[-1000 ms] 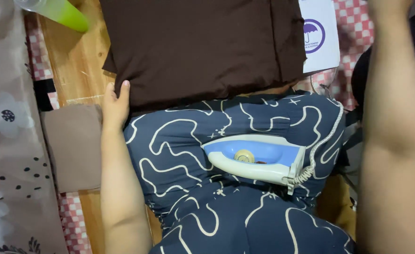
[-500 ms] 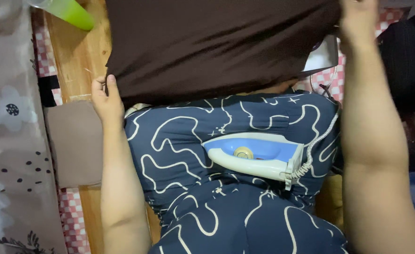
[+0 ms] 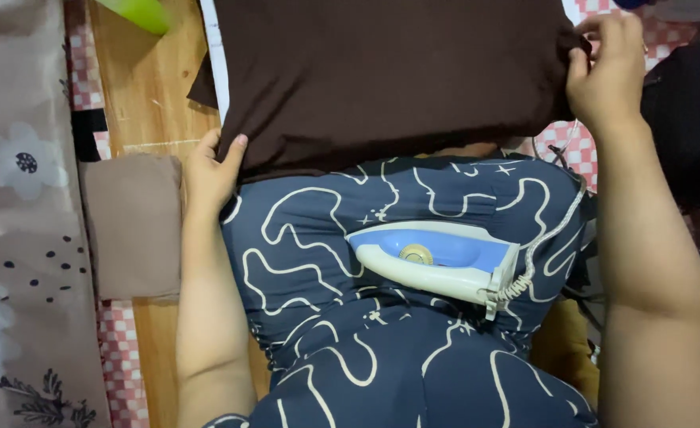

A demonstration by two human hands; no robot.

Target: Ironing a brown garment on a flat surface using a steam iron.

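My right hand (image 3: 608, 67) has come down onto the far corner of the brown cloth (image 3: 390, 75) and pinches it shut; my left hand (image 3: 211, 170) grips the near corner, so the cloth now lies stretched flat above the iron (image 3: 433, 261). Wooden desk (image 3: 148, 95) left of the cloth, beige folded cloth (image 3: 132, 226) beside my left hand, checked cover (image 3: 120, 357) below that.

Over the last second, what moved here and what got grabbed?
The right hand, out of sight a second ago, came down and pinched the right edge of the brown cloth, which now covers the white card seen earlier. The left hand shifted slightly right along the cloth's lower left corner and grips it. The blue and white iron stayed lying on the patterned navy fabric, and the tan folded cloth did not move.
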